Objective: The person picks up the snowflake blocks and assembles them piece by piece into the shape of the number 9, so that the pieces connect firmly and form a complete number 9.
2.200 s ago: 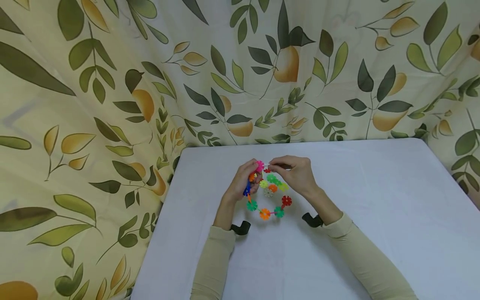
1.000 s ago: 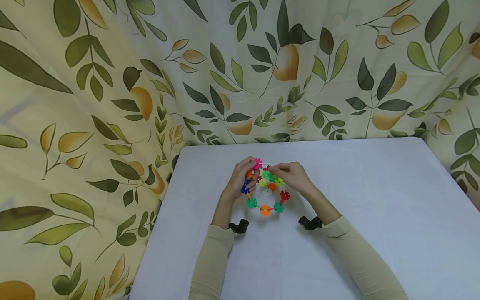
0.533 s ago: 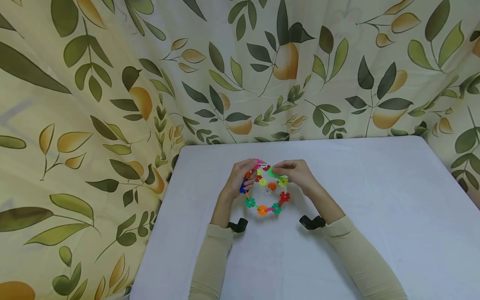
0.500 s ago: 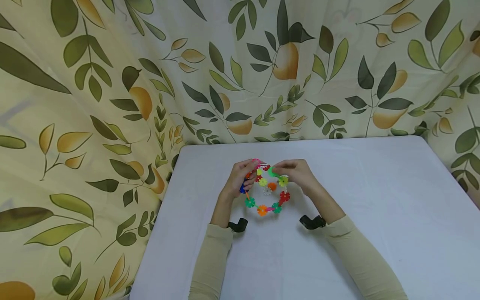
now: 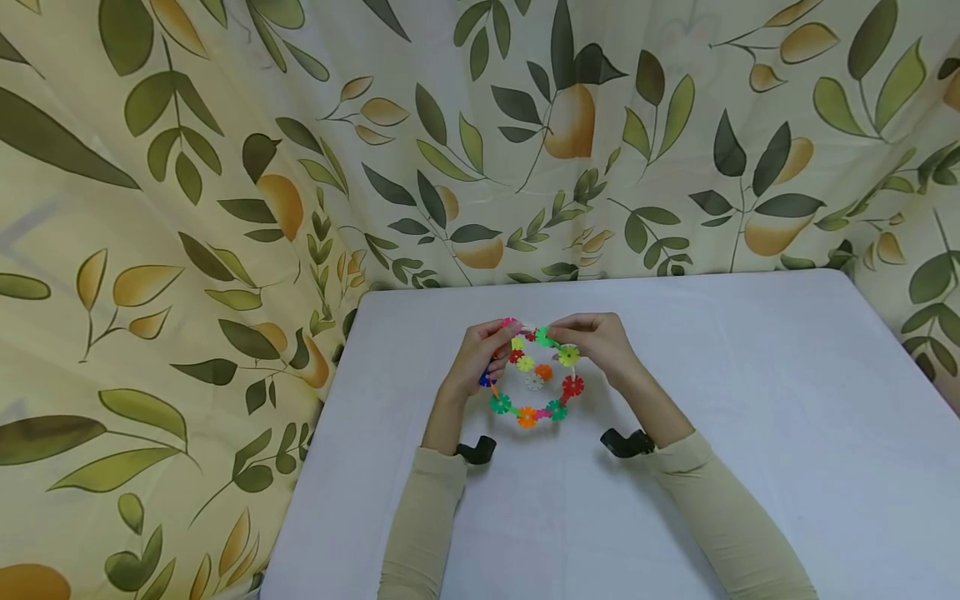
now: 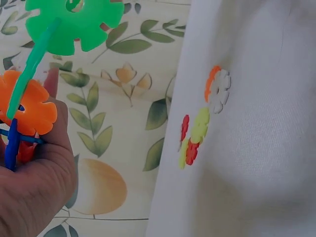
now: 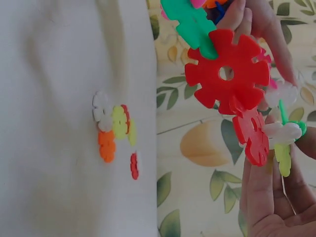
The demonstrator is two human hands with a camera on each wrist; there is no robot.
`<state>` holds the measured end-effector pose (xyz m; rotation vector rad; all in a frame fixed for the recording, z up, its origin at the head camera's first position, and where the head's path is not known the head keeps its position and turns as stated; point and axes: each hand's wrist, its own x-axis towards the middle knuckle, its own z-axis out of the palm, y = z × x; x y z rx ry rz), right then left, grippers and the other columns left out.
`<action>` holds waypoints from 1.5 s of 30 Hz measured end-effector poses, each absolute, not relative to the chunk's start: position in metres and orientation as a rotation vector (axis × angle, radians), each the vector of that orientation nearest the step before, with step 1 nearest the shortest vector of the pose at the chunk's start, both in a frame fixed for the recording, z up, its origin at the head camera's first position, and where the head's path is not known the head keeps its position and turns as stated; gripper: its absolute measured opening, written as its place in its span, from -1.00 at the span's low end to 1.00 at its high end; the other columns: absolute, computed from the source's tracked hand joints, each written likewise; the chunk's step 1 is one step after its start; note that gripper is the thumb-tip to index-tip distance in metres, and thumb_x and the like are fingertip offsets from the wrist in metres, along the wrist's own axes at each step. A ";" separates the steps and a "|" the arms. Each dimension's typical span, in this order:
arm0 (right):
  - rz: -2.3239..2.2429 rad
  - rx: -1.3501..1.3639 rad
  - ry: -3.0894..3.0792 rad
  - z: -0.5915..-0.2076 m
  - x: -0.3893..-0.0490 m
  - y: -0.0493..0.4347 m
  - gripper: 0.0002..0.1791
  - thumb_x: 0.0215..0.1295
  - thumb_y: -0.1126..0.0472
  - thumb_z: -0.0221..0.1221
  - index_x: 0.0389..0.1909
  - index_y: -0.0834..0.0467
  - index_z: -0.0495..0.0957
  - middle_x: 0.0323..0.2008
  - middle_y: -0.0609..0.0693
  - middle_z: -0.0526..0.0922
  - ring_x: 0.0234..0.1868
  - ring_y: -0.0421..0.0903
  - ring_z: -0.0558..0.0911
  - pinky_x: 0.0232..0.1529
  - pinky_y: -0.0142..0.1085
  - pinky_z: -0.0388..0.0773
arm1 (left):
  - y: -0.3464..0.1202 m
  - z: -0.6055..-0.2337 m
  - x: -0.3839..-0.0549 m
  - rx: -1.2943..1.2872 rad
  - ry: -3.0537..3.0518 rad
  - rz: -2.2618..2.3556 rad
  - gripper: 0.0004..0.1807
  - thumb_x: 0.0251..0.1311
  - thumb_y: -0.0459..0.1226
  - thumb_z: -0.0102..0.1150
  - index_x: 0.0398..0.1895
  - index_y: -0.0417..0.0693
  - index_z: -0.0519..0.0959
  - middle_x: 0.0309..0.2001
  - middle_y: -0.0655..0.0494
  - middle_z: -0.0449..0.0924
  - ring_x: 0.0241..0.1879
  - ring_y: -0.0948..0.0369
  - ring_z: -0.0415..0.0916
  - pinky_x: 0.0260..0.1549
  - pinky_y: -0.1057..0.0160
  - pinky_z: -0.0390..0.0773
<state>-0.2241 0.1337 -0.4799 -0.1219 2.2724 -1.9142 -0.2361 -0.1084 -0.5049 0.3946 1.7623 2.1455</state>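
Notched plastic snowflake discs are joined edge to edge in a curved, many-coloured chain, including a red disc (image 5: 573,385) and an orange disc (image 5: 527,417). At the chain's upper left, my left hand (image 5: 474,354) pinches a pink disc (image 5: 509,322) and partly hides blue and orange pieces. My right hand (image 5: 602,340) pinches a green disc (image 5: 543,336) at the upper right. White shows in the narrow space between the two hands. The right wrist view shows two linked red discs (image 7: 232,74) beside my right fingers. In the left wrist view, a large green disc (image 6: 74,27) hangs near my left hand.
Several loose discs lie on the white-covered table (image 5: 750,400), seen through the chain: yellow (image 5: 525,364), orange (image 5: 543,372) and white (image 5: 534,382) among them. A leaf-patterned curtain (image 5: 480,167) rises behind the table and at its left. Black wrist mounts (image 5: 626,443) stick out from both wrists.
My right hand has let go of the white piece by the pink disc and now pinches the green disc. It has raised the chain's right side. My left hand keeps its hold.
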 end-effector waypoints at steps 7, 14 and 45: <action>-1.915 -0.120 2.288 -0.479 -0.223 0.134 -0.61 0.37 0.00 0.38 -0.04 0.26 0.75 -0.27 -0.15 0.80 -0.15 -0.06 0.70 -0.15 -0.25 0.63 | -0.108 -0.506 -0.236 0.383 1.805 2.118 -0.72 0.48 -0.04 0.21 -0.18 -0.08 0.62 -0.59 0.16 0.30 -0.71 0.24 0.24 -0.71 0.39 0.34; -1.925 -0.129 2.303 -0.478 -0.223 0.134 -0.62 0.36 0.00 0.39 -0.04 0.24 0.75 -0.28 -0.15 0.80 -0.14 -0.05 0.66 -0.16 -0.24 0.58 | -0.108 -0.508 -0.237 0.402 1.818 2.113 -0.72 0.50 -0.07 0.19 -0.19 -0.10 0.61 -0.56 0.12 0.37 -0.66 0.21 0.28 -0.65 0.36 0.45; -2.053 -0.035 2.313 -0.471 -0.213 0.121 -0.70 0.35 0.17 0.41 -0.11 0.36 0.74 -0.23 0.01 0.79 -0.24 0.01 0.74 -0.18 -0.39 0.67 | -0.097 -0.511 -0.234 0.558 1.719 2.138 -0.78 0.58 -0.24 0.03 -0.22 -0.23 0.44 -0.57 0.18 0.31 -0.65 0.28 0.19 -0.68 0.39 0.21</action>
